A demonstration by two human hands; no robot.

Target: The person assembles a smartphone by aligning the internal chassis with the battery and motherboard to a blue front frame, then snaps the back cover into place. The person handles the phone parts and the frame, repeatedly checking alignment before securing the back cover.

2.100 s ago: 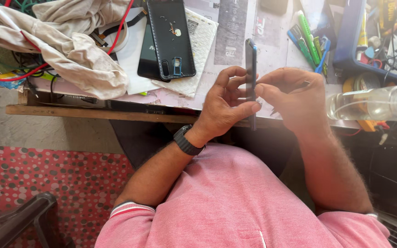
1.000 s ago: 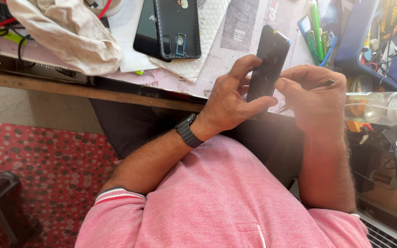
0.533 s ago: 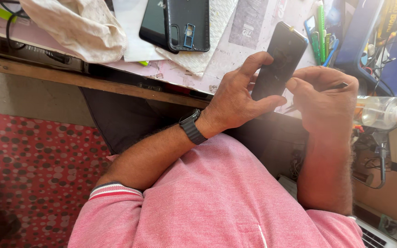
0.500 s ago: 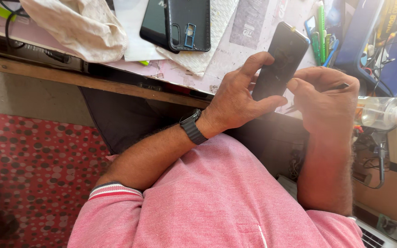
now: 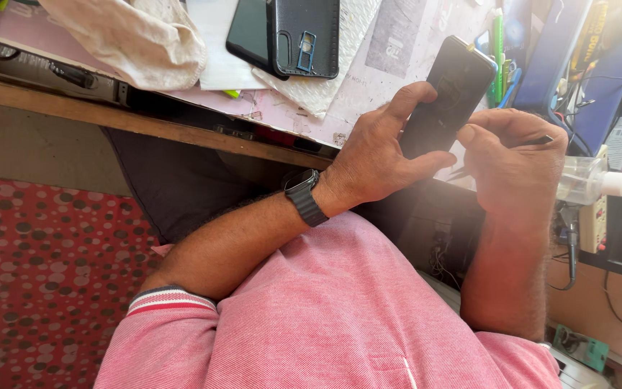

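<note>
My left hand (image 5: 383, 155) grips a dark smartphone (image 5: 446, 90) above the edge of the workbench, thumb and fingers wrapped around its lower half. A black watch (image 5: 304, 198) sits on that wrist. My right hand (image 5: 512, 162) is closed around a thin dark tool (image 5: 541, 140) and its fingertips touch the phone's right edge. On the bench lies a black phone back cover (image 5: 305, 36) on top of another dark phone (image 5: 250, 32).
A beige cloth (image 5: 134, 39) lies at the bench's left. Pens and tools (image 5: 498, 50) stand behind the phone, a clear plastic squeeze bottle (image 5: 599, 184) and a power strip at the right. The wooden bench edge (image 5: 109, 119) runs above a red dotted floor mat (image 5: 44, 281).
The phone went from edge-on to showing its flat dark face, tilted right. Both hands stay on it. The camera drifted, shifting the bench up and left.
</note>
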